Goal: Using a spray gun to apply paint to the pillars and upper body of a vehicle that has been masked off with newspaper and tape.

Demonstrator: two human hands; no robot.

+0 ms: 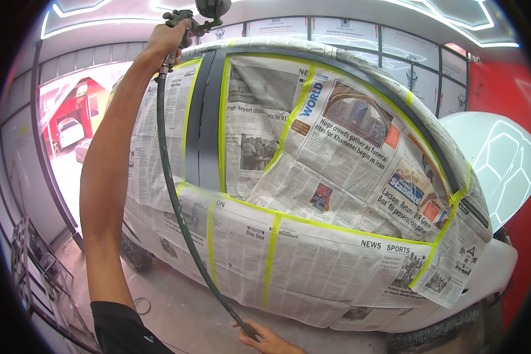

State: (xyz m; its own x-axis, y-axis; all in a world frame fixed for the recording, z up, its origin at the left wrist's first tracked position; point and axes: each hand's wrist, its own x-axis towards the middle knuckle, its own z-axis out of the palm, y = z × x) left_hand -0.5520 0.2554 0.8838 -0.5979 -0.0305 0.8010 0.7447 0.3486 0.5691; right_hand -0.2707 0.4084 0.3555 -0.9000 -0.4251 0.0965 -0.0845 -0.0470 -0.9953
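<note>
My left hand (167, 40), raised high at the upper left, is closed round the handle of a spray gun (203, 27) with a dark cup on top, partly cut off by the picture's edge. From the gun's handle a dark green air hose (170, 171) curves down past the car. Low in the middle, my right hand (264, 340) grips this hose near its lower visible end. Beside the gun stands a car whose windows and doors are covered with newspaper (336, 153), edged in yellow-green masking tape (269, 259). Between the covered windows, the dark grey door pillar (208, 118) is bare.
Metal racks (38, 265) stand at the left. Beyond a bright doorway, a white car (71, 133) is visible. A white glossy panel (489, 159) and a red wall (501, 82) are at the right. The car's tyre (433, 331) shows at the lower right.
</note>
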